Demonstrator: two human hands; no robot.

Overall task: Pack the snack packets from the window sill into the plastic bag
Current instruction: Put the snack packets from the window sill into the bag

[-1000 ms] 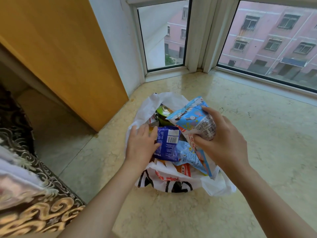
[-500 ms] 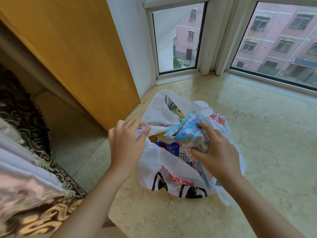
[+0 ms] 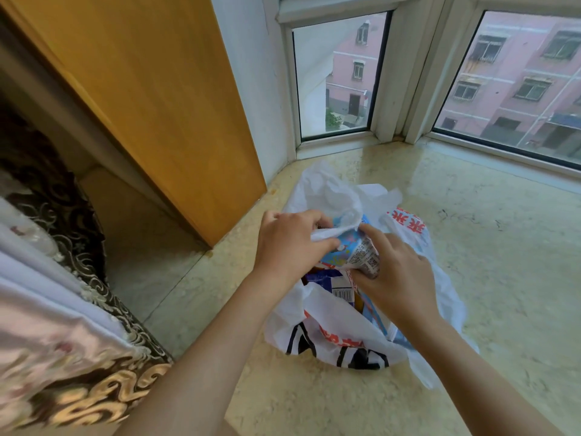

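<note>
Plastic bag (image 3: 339, 328) rim pinched by left hand (image 3: 287, 250) — right hand (image 3: 399, 272) grips a blue snack packet (image 3: 352, 250).

Bare forearms, no sleeves, left hand (image 3: 287, 247), right hand (image 3: 397, 278)

The plastic bag (image 3: 333, 328) and both hands hide most of the snack packets (image 3: 352, 256) inside.

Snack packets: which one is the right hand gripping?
The light blue packet at the bag's mouth; the dark blue packet lies lower inside, ungripped.
</note>
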